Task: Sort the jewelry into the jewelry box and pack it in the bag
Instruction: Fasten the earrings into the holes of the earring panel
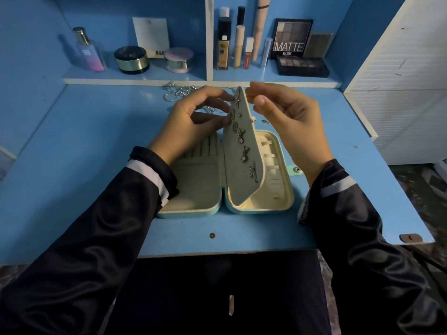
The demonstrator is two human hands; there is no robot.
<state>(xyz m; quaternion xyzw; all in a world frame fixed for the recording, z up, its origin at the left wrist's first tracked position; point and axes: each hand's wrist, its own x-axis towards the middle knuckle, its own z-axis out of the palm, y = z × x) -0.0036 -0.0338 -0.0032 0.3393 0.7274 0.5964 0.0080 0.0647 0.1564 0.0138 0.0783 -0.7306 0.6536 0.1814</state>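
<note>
The jewelry box (188,211), lying open mid-frame, is still filling: the left hand (191,124) is pressing fingertips on its raised earring panel (239,180), the right hand (290,122) is narrowing behind it on I cannot tell what, and loose rings (176,93) are waiting upper centre.

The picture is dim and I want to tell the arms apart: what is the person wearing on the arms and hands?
Both the left sleeve and right sleeve are long, shiny and dark, each with a white band near the cuff. The left hand and right hand are bare, no gloves.
</note>
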